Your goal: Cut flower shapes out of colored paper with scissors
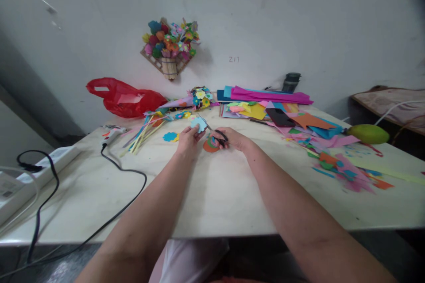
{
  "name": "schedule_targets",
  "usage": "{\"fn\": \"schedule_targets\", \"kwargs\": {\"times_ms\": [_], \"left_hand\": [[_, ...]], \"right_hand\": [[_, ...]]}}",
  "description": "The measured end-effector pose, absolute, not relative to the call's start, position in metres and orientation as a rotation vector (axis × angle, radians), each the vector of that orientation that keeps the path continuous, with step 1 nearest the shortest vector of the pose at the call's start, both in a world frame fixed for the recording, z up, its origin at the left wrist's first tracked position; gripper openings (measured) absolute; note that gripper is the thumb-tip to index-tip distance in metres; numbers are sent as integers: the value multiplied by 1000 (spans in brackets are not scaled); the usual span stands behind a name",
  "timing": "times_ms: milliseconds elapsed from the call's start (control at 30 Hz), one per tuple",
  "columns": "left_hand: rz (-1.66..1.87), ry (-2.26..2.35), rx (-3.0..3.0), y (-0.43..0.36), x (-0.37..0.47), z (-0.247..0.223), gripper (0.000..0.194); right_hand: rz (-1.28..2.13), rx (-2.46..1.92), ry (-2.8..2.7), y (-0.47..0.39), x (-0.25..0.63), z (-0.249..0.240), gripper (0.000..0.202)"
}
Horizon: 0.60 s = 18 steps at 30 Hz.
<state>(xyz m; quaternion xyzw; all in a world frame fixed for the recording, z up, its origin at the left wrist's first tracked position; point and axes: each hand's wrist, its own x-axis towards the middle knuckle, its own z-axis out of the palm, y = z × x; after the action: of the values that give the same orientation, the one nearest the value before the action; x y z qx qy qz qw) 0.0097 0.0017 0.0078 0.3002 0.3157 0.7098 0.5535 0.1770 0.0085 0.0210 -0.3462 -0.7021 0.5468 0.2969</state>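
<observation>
Near the middle of the table, my left hand [189,139] pinches a light blue flower-shaped paper [198,124]. Just to its right, my right hand [232,138] is closed on black-handled scissors [222,137], whose blades point up and left to the paper's edge. Round paper pieces, orange [210,146] and green among them, lie under the scissors, partly hidden by my right hand. A blue paper flower [170,136] rests on the table left of my left hand, with a yellow piece beside it.
A red plastic bag [129,101], paper strips [141,137] and a corded glue gun [112,134] are on the left. Folded paper [268,95], a phone [280,117], paper scraps [352,170] and a green fruit [368,134] lie right. A power strip [49,170] sits at far left.
</observation>
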Motion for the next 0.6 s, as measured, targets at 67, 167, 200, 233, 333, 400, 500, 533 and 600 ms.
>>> {"fn": "schedule_targets", "kwargs": {"times_ms": [67,167,200,233,333,400,500,533,600], "left_hand": [[1676,748,716,2,9,7,12],[1678,757,713,2,9,7,13],[1680,759,711,2,9,8,13],[1679,760,710,1,10,8,13],[1679,755,712,1,10,9,14],[1678,749,713,1,10,9,17],[1679,743,712,1,10,9,19],[1680,738,711,1,10,8,19],[1685,726,711,2,10,7,19]], "right_hand": [[1455,-916,-1866,8,177,21,31],[1457,-903,-1860,8,177,21,32],[1458,-899,-1857,8,177,21,32],[1460,-896,-1856,8,177,21,32],[1468,-890,-1856,9,178,20,33],[1472,-889,-1859,9,178,20,35],[1468,-885,-1860,9,177,20,36],[1468,-884,-1859,8,177,20,36],[1476,-886,-1855,8,177,21,36]]}}
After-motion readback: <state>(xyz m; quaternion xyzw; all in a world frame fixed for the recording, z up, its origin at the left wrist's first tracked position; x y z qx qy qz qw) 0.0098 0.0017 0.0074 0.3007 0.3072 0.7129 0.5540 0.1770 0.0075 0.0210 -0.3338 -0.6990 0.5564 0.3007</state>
